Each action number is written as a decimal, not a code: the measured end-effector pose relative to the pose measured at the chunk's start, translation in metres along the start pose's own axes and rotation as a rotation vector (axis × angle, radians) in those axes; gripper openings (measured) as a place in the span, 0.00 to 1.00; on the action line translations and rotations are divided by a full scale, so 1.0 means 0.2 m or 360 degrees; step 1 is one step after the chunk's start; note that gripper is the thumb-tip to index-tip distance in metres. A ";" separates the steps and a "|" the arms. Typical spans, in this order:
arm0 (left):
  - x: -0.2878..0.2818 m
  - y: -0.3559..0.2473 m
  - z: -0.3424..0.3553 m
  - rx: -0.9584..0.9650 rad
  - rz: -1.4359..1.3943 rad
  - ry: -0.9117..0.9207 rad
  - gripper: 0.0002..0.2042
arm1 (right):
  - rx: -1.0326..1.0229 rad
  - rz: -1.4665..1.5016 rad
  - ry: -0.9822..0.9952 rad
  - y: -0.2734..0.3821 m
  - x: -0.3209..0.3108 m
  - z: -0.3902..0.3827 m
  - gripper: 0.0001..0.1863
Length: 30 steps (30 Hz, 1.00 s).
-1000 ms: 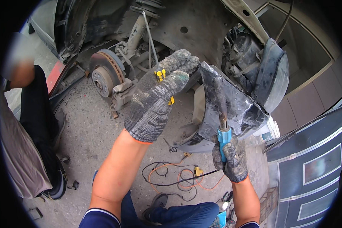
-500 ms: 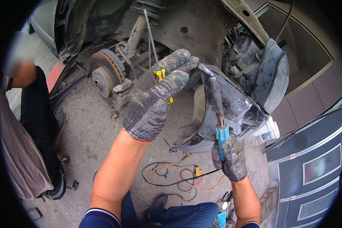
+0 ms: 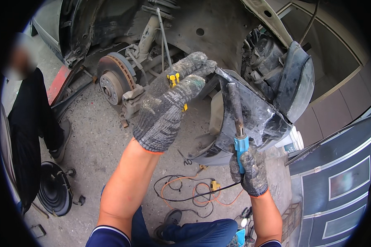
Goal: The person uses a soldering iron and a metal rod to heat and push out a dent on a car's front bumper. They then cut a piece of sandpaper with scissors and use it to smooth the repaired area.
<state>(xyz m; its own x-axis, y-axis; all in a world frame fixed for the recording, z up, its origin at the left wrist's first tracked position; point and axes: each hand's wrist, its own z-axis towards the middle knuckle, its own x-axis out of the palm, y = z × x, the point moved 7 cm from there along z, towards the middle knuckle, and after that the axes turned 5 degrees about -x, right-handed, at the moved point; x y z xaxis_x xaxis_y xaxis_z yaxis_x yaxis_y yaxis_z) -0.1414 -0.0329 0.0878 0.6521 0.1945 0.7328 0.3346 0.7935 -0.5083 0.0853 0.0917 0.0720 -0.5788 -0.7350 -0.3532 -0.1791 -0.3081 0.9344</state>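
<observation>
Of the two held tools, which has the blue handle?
The blue-handled tool in the right hand, with a metal tube at its front. The other tool, in the left hand, shows yellow parts instead.

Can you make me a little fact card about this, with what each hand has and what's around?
Left grip: gloved, holding a yellow-handled tool
Right grip: gloved, around a blue-handled tool
Between and beyond: scuffed dark car panel
Upper left: brake disc
Left edge: another person
Lower left: round black object
</observation>
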 end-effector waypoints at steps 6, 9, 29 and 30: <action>-0.01 0.00 0.00 0.0036 0.0000 0.0043 0.23 | -0.0013 -0.0030 -0.0019 0.00 -0.01 -0.01 0.28; -0.01 0.01 0.00 0.0017 -0.0027 0.0029 0.23 | 0.0008 -0.0024 -0.0038 -0.01 -0.01 -0.01 0.29; 0.01 -0.01 0.01 0.0043 -0.0019 0.0006 0.23 | -0.0038 -0.0067 0.0056 -0.01 -0.02 -0.03 0.21; 0.01 -0.01 0.01 0.0042 -0.0006 0.0005 0.23 | -0.0032 -0.0080 0.0051 -0.01 -0.02 -0.02 0.21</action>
<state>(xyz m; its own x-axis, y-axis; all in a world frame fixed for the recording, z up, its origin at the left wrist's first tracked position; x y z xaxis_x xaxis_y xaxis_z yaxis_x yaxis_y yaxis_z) -0.1416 -0.0337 0.0910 0.6527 0.1896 0.7335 0.3192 0.8092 -0.4932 0.0908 0.0927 0.0714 -0.5435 -0.7374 -0.4012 -0.1911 -0.3567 0.9145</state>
